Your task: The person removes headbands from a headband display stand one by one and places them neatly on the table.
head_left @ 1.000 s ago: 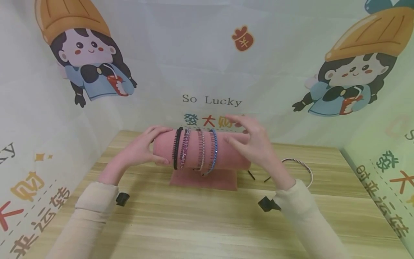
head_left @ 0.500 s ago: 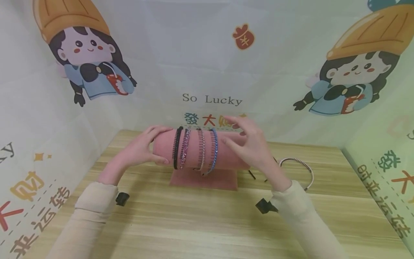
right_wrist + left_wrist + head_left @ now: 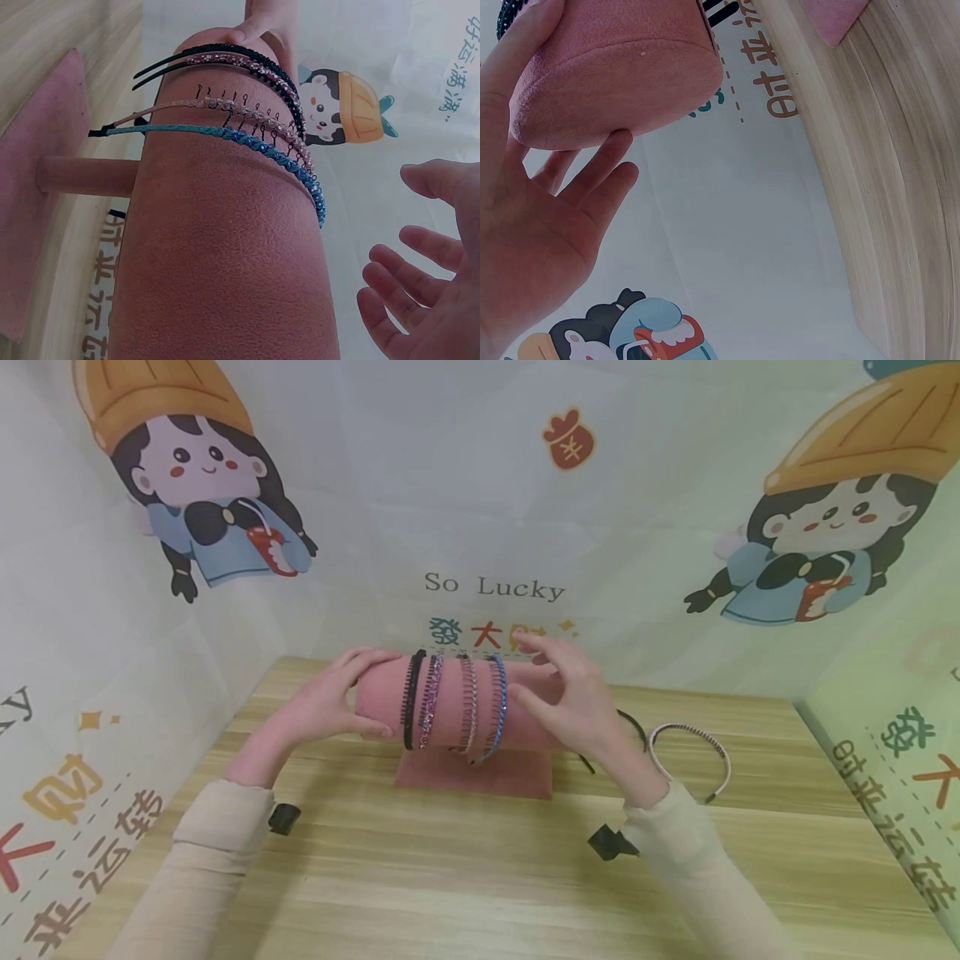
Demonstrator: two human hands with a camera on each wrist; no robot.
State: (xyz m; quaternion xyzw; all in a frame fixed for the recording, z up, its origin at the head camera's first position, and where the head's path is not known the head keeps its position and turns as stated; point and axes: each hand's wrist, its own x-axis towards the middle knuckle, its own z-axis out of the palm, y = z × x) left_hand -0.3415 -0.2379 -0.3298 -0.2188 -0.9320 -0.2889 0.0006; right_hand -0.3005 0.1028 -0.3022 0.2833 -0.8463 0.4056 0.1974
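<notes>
A: Biggest first: a pale printed backdrop [image 3: 360, 518] fills the top of the frame and runs down both sides, one cartoon figure [image 3: 225, 547] upper left, its twin [image 3: 840, 556] upper right.

B: And below it, the wood-grain table [image 3: 480, 885], right across the bottom!

A: Dead centre, here's the pink roll [image 3: 450, 702], lying sideways above its flat pink base [image 3: 480, 777]; the right wrist view picks out the post [image 3: 90, 175] joining them.

B: Now the hands! Left of centre, the left hand [image 3: 326, 700] has its grip clamped on the roll's left end, fingers over the top, thumb across the front.

A: And the right hand [image 3: 573, 702], at the roll's right end? Grip apart, thumb and fingers spread; the right wrist view shows space between it and the roll.

B: Right of the frame, a white headband [image 3: 728, 768] curves on the table, a dark headband [image 3: 640, 727] just beside it, partly hidden.

A: Four more ride the roll, left to right: black headband [image 3: 410, 706], glittery pink-purple headband [image 3: 430, 702], pale pink headband [image 3: 472, 706], blue headband [image 3: 502, 702]!

B: Smallest now: a left black block [image 3: 285, 818] and a right black block [image 3: 609, 842], each just beside a cream cuff [image 3: 225, 818].
</notes>
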